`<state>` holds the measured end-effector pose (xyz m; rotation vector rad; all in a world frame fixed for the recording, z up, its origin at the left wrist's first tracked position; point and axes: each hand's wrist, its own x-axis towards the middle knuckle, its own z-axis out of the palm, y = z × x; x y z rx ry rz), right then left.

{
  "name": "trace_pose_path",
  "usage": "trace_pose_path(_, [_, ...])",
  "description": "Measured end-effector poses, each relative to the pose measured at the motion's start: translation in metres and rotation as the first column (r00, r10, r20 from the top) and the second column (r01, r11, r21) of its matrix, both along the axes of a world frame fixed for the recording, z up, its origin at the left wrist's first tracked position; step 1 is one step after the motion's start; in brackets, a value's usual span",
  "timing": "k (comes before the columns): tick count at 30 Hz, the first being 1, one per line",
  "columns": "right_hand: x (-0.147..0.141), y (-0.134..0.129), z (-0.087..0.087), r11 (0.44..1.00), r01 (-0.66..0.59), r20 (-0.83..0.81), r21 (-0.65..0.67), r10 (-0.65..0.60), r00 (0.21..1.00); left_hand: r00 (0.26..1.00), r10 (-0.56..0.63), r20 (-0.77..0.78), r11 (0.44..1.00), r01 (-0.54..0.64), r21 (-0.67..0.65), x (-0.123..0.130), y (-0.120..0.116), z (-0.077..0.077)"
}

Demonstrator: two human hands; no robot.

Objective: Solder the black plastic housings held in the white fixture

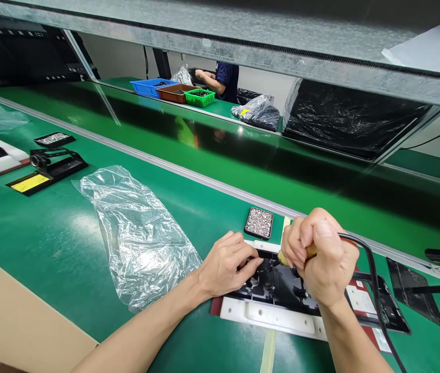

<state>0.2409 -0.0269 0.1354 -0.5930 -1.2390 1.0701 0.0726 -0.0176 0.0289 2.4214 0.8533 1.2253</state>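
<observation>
A black plastic part [282, 286] lies in a white and dark red fixture [278, 317] near the front of the green bench. My left hand [230, 261] rests at the part's left side, thumb and forefinger drawn together near its upper edge; whatever is between the fingertips is too small to make out. My right hand [323, 254] is wrapped round a yellow tool [282, 257] with a black cable [375, 280] running from its back. The tool's tip is over the part and hidden. Just beyond the fixture stands a small black tray [259, 223] full of small silvery pieces.
A clear plastic bag [142, 243] lies left of my hands. Farther left are a black bracket [54, 166] and another small tray [54, 139]. Behind the belt [204, 150], a person [225, 80] works beside blue, brown and green bins [200, 98]. A metal shelf [243, 57] crosses overhead.
</observation>
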Motion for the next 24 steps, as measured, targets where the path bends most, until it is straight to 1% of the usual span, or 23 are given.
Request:
trace_pose_path(2, [0.004,0.001,0.002,0.995,-0.092,-0.014,-0.042,0.092,0.996,1.000,0.005,0.000,1.000,-0.005,0.004,0.000,0.000,0.000])
trace_pose_path(4, [0.005,0.002,0.005,0.989,-0.128,-0.023,-0.067,0.127,0.992,1.000,0.008,0.000,1.000,-0.008,0.004,-0.001,-0.001,0.001])
trace_pose_path(5, [0.005,0.002,0.006,0.992,-0.108,-0.024,-0.070,0.107,0.994,1.000,0.009,-0.001,1.000,-0.009,0.001,-0.001,0.000,0.001])
trace_pose_path(7, [0.003,0.002,0.008,0.997,-0.028,-0.014,-0.067,0.027,1.000,1.000,0.007,-0.004,1.000,-0.008,-0.004,-0.001,0.000,0.001])
trace_pose_path(9, [0.001,0.001,0.009,0.996,0.044,0.023,-0.081,-0.042,0.999,1.000,0.004,-0.004,1.000,-0.004,-0.008,-0.002,0.001,0.000])
trace_pose_path(11, [0.001,0.000,0.008,0.992,0.073,0.073,-0.106,-0.066,0.995,1.000,0.001,-0.001,1.000,-0.001,-0.009,-0.002,0.002,0.000])
trace_pose_path(13, [0.004,0.000,0.006,0.992,0.070,0.115,-0.104,-0.057,0.992,1.000,0.000,0.003,1.000,0.000,-0.008,-0.002,0.002,0.000])
trace_pose_path(16, [0.010,0.000,0.002,0.998,-0.036,0.134,-0.050,0.042,0.990,1.000,0.006,0.000,1.000,-0.006,-0.006,-0.003,0.001,0.001])
trace_pose_path(18, [0.013,-0.001,0.000,0.992,-0.124,0.126,-0.024,0.126,0.984,1.000,0.011,-0.005,1.000,-0.011,-0.004,-0.003,0.000,0.002])
trace_pose_path(19, [0.014,-0.001,0.001,0.989,-0.143,0.112,-0.020,0.145,0.983,1.000,0.011,-0.007,1.000,-0.011,-0.003,-0.004,-0.001,0.002])
trace_pose_path(21, [0.018,-0.003,0.004,0.992,-0.128,0.063,-0.023,0.129,0.990,1.000,0.006,-0.003,1.000,-0.006,-0.001,-0.004,-0.001,0.002])
trace_pose_path(24, [0.028,-0.009,0.014,1.000,-0.014,-0.018,-0.015,0.014,1.000,1.000,-0.004,0.005,1.000,0.004,-0.002,-0.006,-0.001,-0.001])
